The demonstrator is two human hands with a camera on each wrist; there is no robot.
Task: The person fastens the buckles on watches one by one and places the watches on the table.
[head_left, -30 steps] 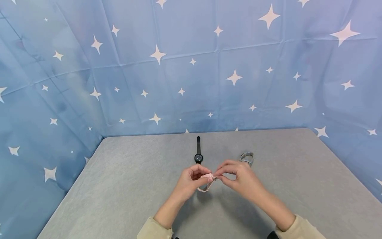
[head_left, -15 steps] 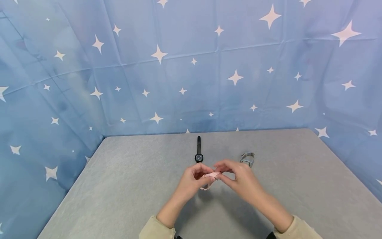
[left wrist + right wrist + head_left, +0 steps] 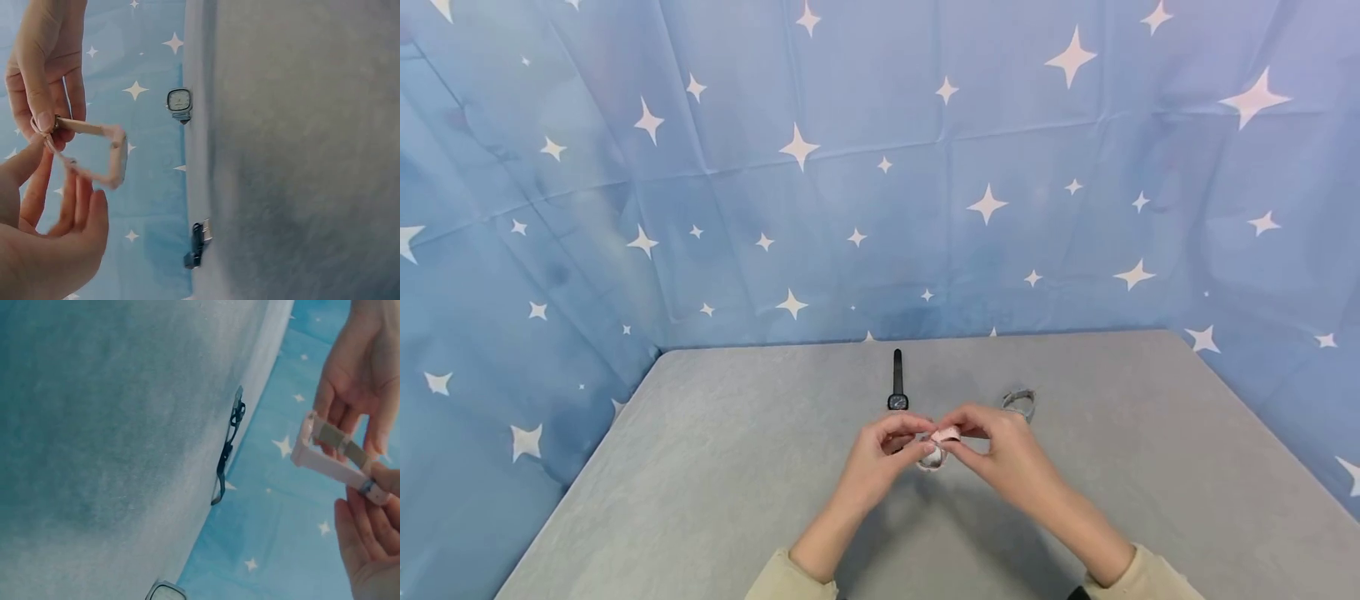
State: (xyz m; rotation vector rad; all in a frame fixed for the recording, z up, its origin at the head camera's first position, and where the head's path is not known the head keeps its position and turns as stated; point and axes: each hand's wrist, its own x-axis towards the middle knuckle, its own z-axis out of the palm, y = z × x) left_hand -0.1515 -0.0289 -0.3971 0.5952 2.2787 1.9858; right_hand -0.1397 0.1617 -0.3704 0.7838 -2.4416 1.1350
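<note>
Between both hands, above the table, is a pink wristwatch (image 3: 932, 458) whose strap (image 3: 947, 434) makes a closed-looking loop. My left hand (image 3: 880, 454) pinches the strap from the left, my right hand (image 3: 1000, 439) from the right, fingertips close together. In the left wrist view the loop of the pink wristwatch (image 3: 117, 164) hangs beside the fingers, with small metal parts at the strap ends. In the right wrist view, the pink wristwatch (image 3: 328, 464) shows its strap joint at the fingertips. Fingers partly hide the buckle, so whether it is fastened cannot be told.
A black wristwatch (image 3: 898, 402) lies stretched out on the grey table (image 3: 715, 467), just beyond the left hand. Behind the right hand stands a grey-blue wristwatch (image 3: 1019, 402) with its strap looped. A blue star-printed cloth (image 3: 880, 200) hangs behind the table.
The pink wristwatch has turned, so its pale face shows below the fingers. A strap end now curves up at the right fingertips. Both hands stay close together; the head view has tilted slightly.
</note>
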